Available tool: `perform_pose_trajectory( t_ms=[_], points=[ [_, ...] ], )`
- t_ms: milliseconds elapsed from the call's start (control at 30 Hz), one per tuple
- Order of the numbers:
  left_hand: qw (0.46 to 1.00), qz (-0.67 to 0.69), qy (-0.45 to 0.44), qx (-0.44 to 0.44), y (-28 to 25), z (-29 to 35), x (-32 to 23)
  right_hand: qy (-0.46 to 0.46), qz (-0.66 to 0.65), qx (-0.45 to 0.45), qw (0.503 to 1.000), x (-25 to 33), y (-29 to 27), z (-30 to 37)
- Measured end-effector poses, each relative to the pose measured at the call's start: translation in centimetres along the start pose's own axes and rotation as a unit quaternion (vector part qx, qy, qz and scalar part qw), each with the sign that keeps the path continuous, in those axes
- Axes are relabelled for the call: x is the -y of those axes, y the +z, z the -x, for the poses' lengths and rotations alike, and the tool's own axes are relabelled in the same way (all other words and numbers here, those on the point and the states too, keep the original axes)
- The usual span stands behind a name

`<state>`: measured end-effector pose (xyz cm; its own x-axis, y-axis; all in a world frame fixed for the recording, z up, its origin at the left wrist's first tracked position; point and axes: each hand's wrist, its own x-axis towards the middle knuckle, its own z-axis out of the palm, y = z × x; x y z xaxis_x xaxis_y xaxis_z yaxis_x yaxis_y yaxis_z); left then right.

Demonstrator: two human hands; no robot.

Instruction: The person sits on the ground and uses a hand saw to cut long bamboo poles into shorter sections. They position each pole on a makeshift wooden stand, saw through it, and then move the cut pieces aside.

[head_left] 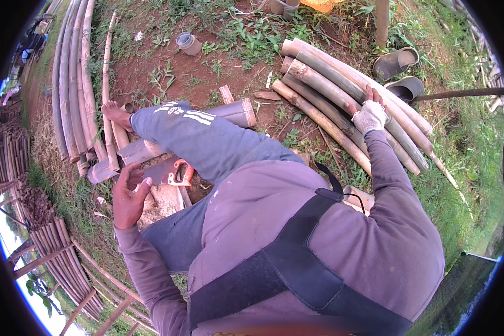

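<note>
My bare left hand (131,195) is raised beside my left knee, fingers loosely bent and thumb apart, with nothing in it. Close by lies a handsaw (180,173) with an orange-and-white handle, its blade pointing toward that hand and partly hidden. My right hand (369,114) wears a whitish glove that leaves the fingertips bare. Its fingers are extended over a pile of cut bamboo poles (319,78); whether it rests on them I cannot tell. Thick bamboo pieces (233,112) lie under and beside my outstretched leg.
Long bamboo poles (73,84) lie at the left, near my bare foot (116,114). A small plastic tub (189,43) stands on the soil ahead. Two dark clogs (396,63) sit beyond the pile at the right. More stacked poles (67,263) are at the lower left.
</note>
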<state>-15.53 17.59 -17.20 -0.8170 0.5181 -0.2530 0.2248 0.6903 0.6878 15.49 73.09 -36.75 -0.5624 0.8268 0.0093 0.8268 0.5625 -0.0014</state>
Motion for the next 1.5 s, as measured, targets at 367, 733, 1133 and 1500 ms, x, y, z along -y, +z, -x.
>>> perform_pose_trajectory(
  t_ms=[367,733,1133,1500],
  points=[
    [0.967,-0.129,-0.199,-0.09,-10.5,-0.7,21.2,-0.135,0.037,-0.095,0.986,5.9,-0.5,1.2],
    [0.922,-0.131,-0.32,-0.175,-9.6,-10.5,32.8,-0.496,-0.276,0.064,0.821,35.4,-5.3,7.6],
    [0.944,0.063,-0.128,-0.298,-14.3,-0.8,26.1,-0.609,-0.42,0.148,0.656,57.9,-6.7,12.8],
    [0.832,0.133,-0.122,-0.524,-4.6,29.0,17.7,0.015,-0.666,0.715,0.21,74.8,-6.8,27.4]
  ],
)
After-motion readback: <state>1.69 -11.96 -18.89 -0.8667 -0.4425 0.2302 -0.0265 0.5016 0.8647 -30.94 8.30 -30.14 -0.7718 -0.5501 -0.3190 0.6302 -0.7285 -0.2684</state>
